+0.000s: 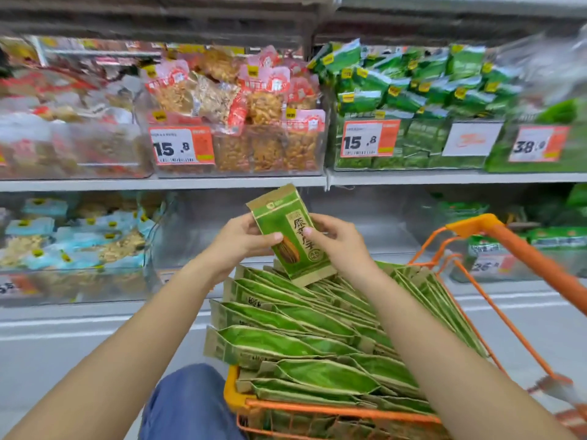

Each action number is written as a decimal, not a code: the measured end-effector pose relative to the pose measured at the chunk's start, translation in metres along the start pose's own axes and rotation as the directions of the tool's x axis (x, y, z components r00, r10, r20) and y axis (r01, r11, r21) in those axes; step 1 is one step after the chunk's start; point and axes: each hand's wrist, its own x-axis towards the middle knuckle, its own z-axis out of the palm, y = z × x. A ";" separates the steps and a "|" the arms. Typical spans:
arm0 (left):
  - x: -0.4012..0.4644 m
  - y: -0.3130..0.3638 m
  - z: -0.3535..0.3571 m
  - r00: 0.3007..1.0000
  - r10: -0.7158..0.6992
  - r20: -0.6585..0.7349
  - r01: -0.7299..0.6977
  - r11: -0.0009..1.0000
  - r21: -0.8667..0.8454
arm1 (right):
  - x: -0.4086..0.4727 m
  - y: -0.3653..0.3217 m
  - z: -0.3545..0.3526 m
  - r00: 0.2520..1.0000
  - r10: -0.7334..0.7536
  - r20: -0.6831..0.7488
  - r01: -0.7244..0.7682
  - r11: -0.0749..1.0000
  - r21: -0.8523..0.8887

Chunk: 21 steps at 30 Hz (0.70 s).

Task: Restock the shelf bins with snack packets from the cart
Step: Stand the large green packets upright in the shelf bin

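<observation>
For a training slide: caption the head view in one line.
Both hands, left and right, hold one green packet above the packet-filled orange cart, facing stocked shelf bins.

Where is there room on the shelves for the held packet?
Free: the clear middle bin on the lower shelf, between the blue-packet bin and the cart handle. Crowded: both upper bins, orange and green, heaped. Both hands, left and right, hold the packet.

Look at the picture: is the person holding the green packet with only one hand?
No. Both the left hand and the right hand grip the green packet, one on each side, above the cart.
</observation>
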 end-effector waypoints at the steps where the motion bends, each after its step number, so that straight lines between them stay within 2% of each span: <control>1: -0.001 -0.001 0.003 0.999 0.026 -0.027 -0.026 1.000 0.001 | -0.001 0.002 -0.003 1.000 0.009 0.017 -0.009 1.000 0.010; 3: -0.001 0.001 0.002 0.993 0.079 -0.084 -0.082 0.996 -0.038 | 0.000 0.006 -0.013 0.999 0.023 0.025 -0.022 1.000 -0.020; 6: 0.001 0.006 -0.014 0.966 0.148 -0.213 -0.196 0.955 -0.224 | 0.012 0.011 -0.032 0.998 0.017 -0.052 -0.024 0.992 -0.125; 7: 0.003 0.006 -0.022 0.951 0.178 -0.253 -0.239 0.941 -0.238 | 0.019 0.013 -0.038 0.997 0.018 -0.071 -0.028 0.988 -0.150; 9: 0.007 0.002 -0.037 0.928 0.245 -0.280 -0.283 0.954 -0.101 | 0.037 0.020 -0.044 0.996 0.038 -0.086 -0.058 0.968 -0.245; 11: 0.017 -0.010 -0.043 0.937 0.251 -0.243 -0.227 0.966 0.124 | 0.055 0.029 -0.043 0.995 0.081 -0.054 -0.095 0.920 -0.381; 13: 0.034 -0.030 -0.043 0.957 0.205 -0.205 -0.146 0.951 0.272 | 0.072 0.044 -0.036 0.986 0.167 0.023 -0.136 0.865 -0.482; 15: 0.060 -0.050 -0.041 0.964 0.136 -0.227 -0.061 0.949 0.308 | 0.090 0.060 -0.027 0.948 0.293 0.123 -0.181 0.815 -0.550; 17: 0.094 -0.069 -0.042 0.963 0.013 -0.270 0.062 0.961 0.269 | 0.106 0.075 -0.018 0.907 0.370 0.201 -0.195 0.792 -0.578; 19: 0.130 -0.087 -0.046 0.949 -0.133 -0.286 0.210 0.943 0.259 | 0.116 0.087 -0.010 0.890 0.371 0.265 -0.122 0.753 -0.647; 21: 0.167 -0.104 -0.046 0.943 -0.216 -0.252 0.292 0.901 0.320 | 0.120 0.093 -0.006 0.895 0.351 0.276 -0.052 0.696 -0.716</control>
